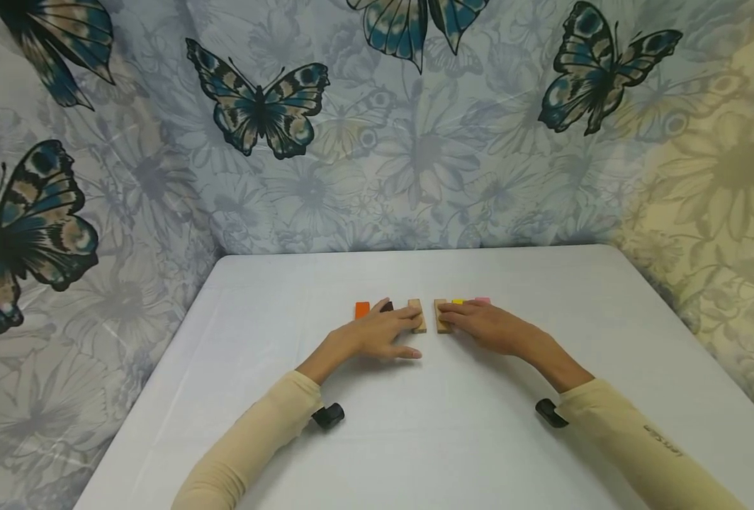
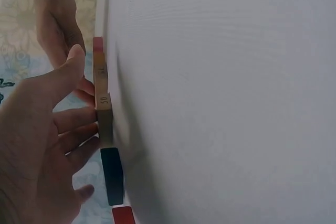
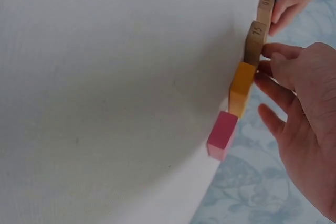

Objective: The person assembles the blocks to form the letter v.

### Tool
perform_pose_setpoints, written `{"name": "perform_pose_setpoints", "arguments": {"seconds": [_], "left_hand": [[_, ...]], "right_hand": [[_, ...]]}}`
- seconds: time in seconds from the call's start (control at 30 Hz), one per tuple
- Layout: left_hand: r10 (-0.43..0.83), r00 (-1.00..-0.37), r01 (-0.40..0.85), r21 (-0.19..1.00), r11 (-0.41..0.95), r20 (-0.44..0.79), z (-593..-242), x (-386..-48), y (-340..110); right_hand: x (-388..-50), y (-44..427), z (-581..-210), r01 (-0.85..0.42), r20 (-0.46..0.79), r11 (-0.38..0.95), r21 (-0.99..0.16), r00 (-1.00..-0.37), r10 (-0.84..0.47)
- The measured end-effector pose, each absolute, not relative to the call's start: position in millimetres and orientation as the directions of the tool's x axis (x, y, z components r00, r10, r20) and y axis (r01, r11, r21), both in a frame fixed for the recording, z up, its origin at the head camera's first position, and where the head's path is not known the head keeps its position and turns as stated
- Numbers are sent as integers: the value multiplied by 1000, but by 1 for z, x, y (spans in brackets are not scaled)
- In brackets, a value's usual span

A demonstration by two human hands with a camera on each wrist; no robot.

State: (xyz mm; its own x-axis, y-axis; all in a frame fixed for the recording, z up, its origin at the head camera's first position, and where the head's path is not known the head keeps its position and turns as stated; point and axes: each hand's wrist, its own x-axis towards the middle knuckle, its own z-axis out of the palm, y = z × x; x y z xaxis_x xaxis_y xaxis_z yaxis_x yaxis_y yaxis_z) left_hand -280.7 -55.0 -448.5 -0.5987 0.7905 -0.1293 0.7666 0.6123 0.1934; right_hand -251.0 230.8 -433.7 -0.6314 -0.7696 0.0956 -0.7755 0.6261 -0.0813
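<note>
Fingers of my left hand point(image 1: 377, 333) are extended onto a wooden block point(image 2: 105, 124) marked 50, its thumb apart from the block. Just to the right, my right hand point(image 1: 498, 327) touches a second wooden block point(image 3: 255, 40) numbered 75 with its outstretched fingertips. A small gap separates the two wooden blocks in the head view. Left of them are a dark block point(image 2: 112, 177), partly behind the left hand, and an orange-red block point(image 1: 362, 309). A yellow block point(image 3: 241, 90) and a pink block point(image 3: 222, 135) continue the row on the right, mostly covered in the head view.
The row stands on a white table point(image 1: 441, 439), towards its far side. Behind the table hangs a cloth point(image 1: 428, 198) printed with flowers and butterflies. Dark wrist devices point(image 1: 329, 416) are worn under both sleeves.
</note>
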Motion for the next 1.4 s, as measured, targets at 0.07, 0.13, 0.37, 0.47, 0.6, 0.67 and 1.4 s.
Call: {"name": "perform_pose_setpoints", "arguments": {"seconds": [0.07,0.13,0.37,0.47,0.6,0.67,1.4], "left_hand": [[796,-593,779,166,605,-120,-446,-280,-53],[800,-590,788,137,600,-108,-445,-279,-52],[790,-607,784,96,613,-91,-443,-279,-47],[783,-615,778,92,622,-92,-444,-279,-45],[773,-628,768,89,634,-93,-444,-279,-44],[770,-631,765,94,638,-94,-444,-279,-44],[767,-616,768,81,636,-178,-435,-277,-38]], "right_hand": [[-251,230,-433,-776,103,626,-77,-631,-769],[-251,229,-434,-774,106,627,-81,-633,-767],[-253,227,-435,-762,95,641,-98,-648,-756],[-254,226,-436,-767,101,635,-97,-642,-760],[-256,226,-437,-777,114,623,-86,-629,-769],[-256,227,-437,-778,114,623,-84,-629,-769],[-261,221,-430,-774,76,625,-106,-632,-771]]}}
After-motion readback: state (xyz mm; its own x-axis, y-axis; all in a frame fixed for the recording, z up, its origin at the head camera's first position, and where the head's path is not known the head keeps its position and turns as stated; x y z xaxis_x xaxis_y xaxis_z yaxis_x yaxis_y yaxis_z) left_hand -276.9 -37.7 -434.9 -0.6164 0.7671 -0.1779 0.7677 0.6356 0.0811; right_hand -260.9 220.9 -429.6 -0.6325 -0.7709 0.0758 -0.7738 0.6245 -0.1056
